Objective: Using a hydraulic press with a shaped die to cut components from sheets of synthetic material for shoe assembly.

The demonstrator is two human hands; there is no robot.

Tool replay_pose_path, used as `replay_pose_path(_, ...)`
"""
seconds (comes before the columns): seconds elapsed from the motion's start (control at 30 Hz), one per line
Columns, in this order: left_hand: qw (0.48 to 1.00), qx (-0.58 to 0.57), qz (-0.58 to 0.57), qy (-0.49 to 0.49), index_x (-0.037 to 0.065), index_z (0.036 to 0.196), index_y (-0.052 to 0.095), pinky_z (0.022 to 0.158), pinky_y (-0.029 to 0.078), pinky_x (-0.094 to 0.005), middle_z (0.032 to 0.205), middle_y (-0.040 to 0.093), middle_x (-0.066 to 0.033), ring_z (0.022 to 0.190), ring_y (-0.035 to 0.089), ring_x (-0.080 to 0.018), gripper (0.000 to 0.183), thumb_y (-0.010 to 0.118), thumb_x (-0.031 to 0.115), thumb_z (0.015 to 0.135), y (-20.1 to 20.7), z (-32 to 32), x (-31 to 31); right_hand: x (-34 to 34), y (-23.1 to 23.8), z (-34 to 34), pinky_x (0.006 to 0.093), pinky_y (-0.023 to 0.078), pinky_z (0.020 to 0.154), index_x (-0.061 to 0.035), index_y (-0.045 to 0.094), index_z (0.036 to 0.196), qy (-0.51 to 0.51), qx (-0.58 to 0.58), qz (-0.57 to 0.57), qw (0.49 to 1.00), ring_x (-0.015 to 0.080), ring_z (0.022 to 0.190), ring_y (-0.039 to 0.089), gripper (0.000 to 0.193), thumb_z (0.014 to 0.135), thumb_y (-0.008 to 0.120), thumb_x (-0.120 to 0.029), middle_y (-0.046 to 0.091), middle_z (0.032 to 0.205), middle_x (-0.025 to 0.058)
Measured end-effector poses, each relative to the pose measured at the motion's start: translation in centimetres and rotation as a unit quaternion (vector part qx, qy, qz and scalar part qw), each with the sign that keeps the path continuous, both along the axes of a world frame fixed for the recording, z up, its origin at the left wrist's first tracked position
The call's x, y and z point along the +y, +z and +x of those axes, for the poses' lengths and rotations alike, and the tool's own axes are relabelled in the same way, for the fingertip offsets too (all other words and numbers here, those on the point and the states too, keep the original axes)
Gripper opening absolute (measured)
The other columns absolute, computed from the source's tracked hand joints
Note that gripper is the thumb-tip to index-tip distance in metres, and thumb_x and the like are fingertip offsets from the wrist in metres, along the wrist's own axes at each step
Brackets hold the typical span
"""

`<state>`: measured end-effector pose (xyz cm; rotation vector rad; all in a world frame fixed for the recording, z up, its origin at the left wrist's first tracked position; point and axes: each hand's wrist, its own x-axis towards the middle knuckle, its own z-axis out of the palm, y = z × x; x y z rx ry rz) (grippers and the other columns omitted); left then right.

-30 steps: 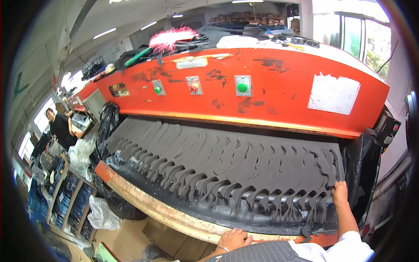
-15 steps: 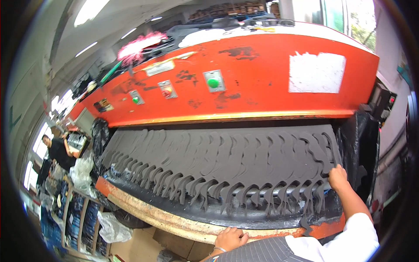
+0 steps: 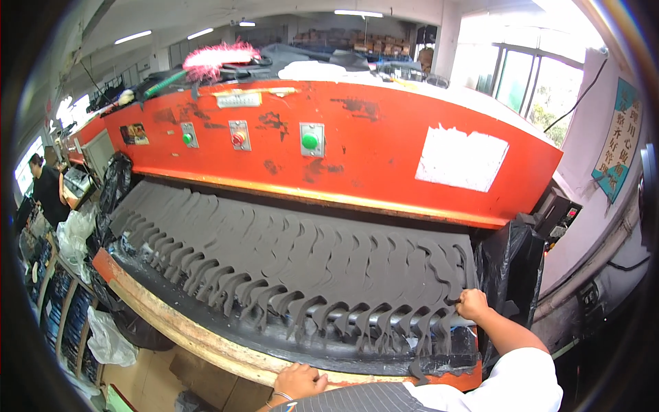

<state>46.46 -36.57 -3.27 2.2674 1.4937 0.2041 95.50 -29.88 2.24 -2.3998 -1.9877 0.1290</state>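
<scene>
A dark grey foam sheet [image 3: 302,237], cut into wavy strips, lies across the black bed [image 3: 226,326] of a red machine. Along its near side the strip ends curl up and droop in a row. My right hand [image 3: 473,305] is closed at the sheet's right end, gripping the edge of the foam; its fingertips are partly hidden. Close by, one wavy strip [image 3: 439,271] stands apart from the rest with a dark gap beside it. My left hand [image 3: 301,380] rests on the machine's worn front ledge [image 3: 233,360], fingers lying over it and holding nothing.
Above the bed, the red machine front [image 3: 268,147] carries a green button [image 3: 310,141] and other buttons. Black plastic [image 3: 511,268] hangs at the right end. Clear plastic bags [image 3: 110,340] and a rack are at left. Another person [image 3: 48,189] stands at far left.
My view has swung to the right, so the machine sits further left and more wall shows. My right hand keeps its hold at the sheet's right end; my left stays on the ledge.
</scene>
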Motion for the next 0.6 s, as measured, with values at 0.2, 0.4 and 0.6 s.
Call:
replay_pose_path(0.2,0.999,0.017,-0.036,0.012,0.014,0.078,0.073,0.08,0.051,-0.0418,0.081,0.066,-0.0078,0.087,0.063,-0.0273,0.036,0.054,0.045,0.084,2.9,2.1,-0.1,-0.8,1.8,1.4,0.0461,0.053,0.077,-0.0034,0.07,0.079,-0.014,-0.062,-0.067,0.996,0.0376,0.083,0.066,0.024,0.069,0.065,-0.024,0.068,0.085,0.019)
replay_pose_path(0.4,0.977,-0.148,-0.128,-0.085,0.011,0.08,0.069,0.083,0.05,-0.0396,0.078,0.061,-0.0068,0.091,0.061,-0.0276,0.039,0.052,0.044,0.091,1.9,-0.3,0.8,0.4,4.2,2.4,0.044,0.052,0.08,-0.003,0.072,0.084,0.075,-0.024,-0.143,0.987,0.0365,0.086,0.066,0.025,0.074,0.065,-0.025,0.068,0.087,0.0179)
replay_pose_path(0.6,0.955,-0.26,0.104,0.093,0.011,0.068,0.067,0.063,0.05,-0.0375,0.066,0.059,-0.0054,0.069,0.06,-0.0255,0.023,0.071,0.029,0.08,2.6,-12.8,7.5,3.5,18.7,-10.8,0.0408,0.051,0.072,-0.0013,0.071,0.082,0.076,-0.013,0.127,0.989,0.0334,0.077,0.064,0.016,0.073,0.072,-0.014,0.065,0.079,0.0174)
